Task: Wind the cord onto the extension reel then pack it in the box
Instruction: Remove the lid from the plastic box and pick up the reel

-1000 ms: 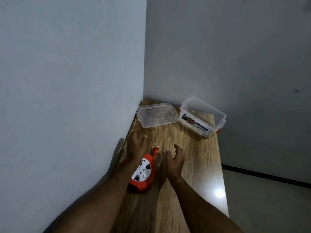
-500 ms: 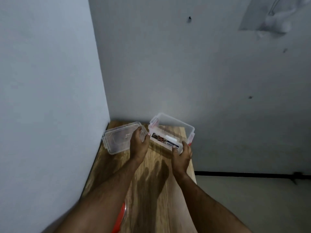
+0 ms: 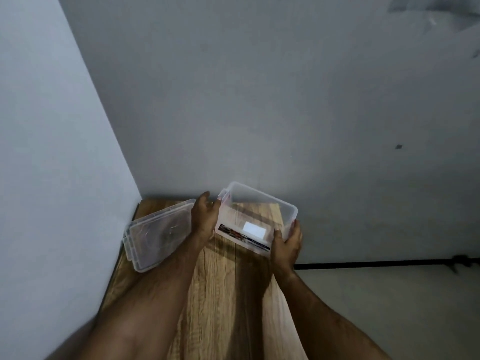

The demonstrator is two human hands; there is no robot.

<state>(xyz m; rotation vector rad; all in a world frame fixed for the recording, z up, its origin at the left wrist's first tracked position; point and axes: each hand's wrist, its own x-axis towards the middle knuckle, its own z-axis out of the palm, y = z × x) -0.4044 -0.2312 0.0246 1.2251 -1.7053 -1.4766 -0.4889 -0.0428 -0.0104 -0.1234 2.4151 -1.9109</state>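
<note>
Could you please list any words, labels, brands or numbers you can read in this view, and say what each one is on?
None can be read.
Printed strip label on the near wall of the clear box: too blurred to read.
White patch on the same wall: no text legible.
Clear lid: no writing visible.

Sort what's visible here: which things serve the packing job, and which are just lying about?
Job:
- box, held at its ends by left hand and right hand
- lid, off, beside the box

Lying about:
- nothing but the table itself
</note>
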